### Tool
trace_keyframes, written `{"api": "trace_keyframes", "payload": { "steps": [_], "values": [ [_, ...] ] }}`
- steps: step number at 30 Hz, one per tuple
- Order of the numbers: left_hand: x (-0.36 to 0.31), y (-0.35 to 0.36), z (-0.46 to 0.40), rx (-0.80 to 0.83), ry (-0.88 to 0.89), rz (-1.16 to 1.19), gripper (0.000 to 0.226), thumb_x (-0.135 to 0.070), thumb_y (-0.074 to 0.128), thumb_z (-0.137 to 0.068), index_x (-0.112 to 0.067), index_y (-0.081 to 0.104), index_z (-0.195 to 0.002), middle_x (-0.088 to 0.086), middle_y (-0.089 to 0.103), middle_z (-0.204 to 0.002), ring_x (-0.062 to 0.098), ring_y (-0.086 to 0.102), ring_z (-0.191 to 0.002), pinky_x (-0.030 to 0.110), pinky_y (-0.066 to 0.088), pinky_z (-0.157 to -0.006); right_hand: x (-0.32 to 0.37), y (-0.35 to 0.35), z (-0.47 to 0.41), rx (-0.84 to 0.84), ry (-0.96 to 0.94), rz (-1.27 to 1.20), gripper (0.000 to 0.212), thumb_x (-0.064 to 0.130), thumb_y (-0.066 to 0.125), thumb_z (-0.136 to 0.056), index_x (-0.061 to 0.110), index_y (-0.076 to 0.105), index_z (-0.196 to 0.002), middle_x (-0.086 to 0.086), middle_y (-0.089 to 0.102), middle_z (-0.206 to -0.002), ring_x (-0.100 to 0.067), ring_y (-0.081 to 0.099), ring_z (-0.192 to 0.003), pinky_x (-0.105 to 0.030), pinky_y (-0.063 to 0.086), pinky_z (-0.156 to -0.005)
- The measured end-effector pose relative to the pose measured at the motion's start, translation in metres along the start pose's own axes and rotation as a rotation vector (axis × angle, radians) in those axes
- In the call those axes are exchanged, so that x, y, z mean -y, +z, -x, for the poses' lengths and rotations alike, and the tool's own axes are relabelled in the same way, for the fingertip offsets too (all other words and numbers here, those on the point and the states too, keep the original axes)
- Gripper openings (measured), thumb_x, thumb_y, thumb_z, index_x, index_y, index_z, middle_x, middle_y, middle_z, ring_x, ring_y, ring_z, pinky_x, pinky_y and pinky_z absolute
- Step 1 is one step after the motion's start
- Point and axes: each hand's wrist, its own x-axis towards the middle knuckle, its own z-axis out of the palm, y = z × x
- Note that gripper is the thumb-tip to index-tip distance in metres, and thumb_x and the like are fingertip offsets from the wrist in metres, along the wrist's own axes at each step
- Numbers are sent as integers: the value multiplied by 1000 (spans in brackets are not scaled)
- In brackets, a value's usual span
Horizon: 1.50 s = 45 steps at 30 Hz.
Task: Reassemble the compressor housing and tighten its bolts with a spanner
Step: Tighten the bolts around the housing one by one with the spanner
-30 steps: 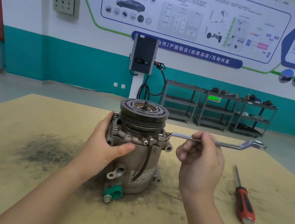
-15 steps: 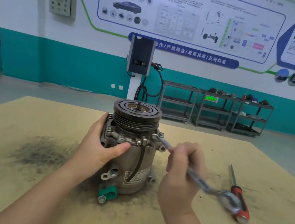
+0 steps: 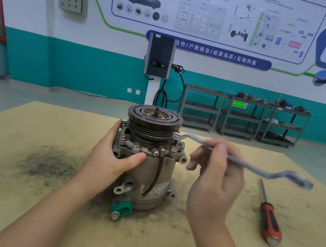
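Surface (image 3: pixel 5 194): tan board, far edge running across behind the compressor, grey floor beyond it. Left part bare apart from a dark grime smudge (image 3: pixel 47 162); open room there.

Left hand (image 3: pixel 113 158): forearm enters from lower left, palm wrapped on the left side of the compressor housing (image 3: pixel 155 178), thumb laid across the front just under the bolt flange. Housing stands upright near mid-surface, pulley (image 3: pixel 153 121) on top, green fitting (image 3: pixel 122 208) at its base.

Right hand (image 3: pixel 213 175): raised just right of the housing, fingers curled round the spanner (image 3: pixel 258 169). Spanner's near end sits beside the pulley rim, above the right-hand flange bolt (image 3: pixel 174 148); contact with the bolt not discernible. Far end blurred, over the surface.

Right: red-handled screwdriver (image 3: pixel 270 223) lies flat, well apart from the housing, near the right edge.
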Motion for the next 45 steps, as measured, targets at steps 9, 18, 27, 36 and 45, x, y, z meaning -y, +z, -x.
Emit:
{"api": "trace_keyframes", "payload": {
  "steps": [9, 18, 27, 36, 45],
  "values": [
    [0, 0, 1, 14, -19, 28, 106, -63, 87, -49, -53, 37, -142, -35, 62, -113, -6, 62, -107, 10, 51, -79, -7, -14, -21, -67, 409, -198, 31, 18, 44, -79, 23, 65, -57, -5, 52, -50, -17, 42, -40, -23, 35, -45],
    [9, -2, -7, 91, -39, 143, 84, -62, 75, -53, -58, 40, -129, -33, 63, -119, -1, 62, -114, 29, 52, -95, -13, -19, -28, 31, 557, -335, 29, 15, 47, -79, 17, 66, -58, -9, 52, -50, -17, 41, -38, -22, 37, -42],
    [18, -1, -10, 93, -44, 181, 69, -61, 77, -52, -67, 48, -114, -30, 65, -117, 0, 64, -112, 20, 56, -82, -21, -20, -24, -77, 649, -464, 19, 14, 47, -67, 12, 55, -51, -4, 38, -46, -15, 31, -37, -20, 28, -40],
    [15, 0, -10, 88, -30, 179, 68, -60, 77, -52, -65, 49, -115, -31, 66, -114, -2, 64, -109, 15, 55, -77, -16, -6, 16, 117, -72, 125, 12, 21, 49, -82, 27, 53, -72, 14, 49, -61, -3, 44, -54, -17, 36, -52],
    [20, -2, -10, 81, -13, 214, 98, -56, 83, -54, -38, 45, -142, -7, 69, -126, 14, 65, -116, 47, 47, -105, -8, 4, 22, 371, -445, 351, 15, 19, 77, -83, 5, 75, -88, -1, 64, -70, -6, 52, -61, -11, 42, -63]
  ]
}}
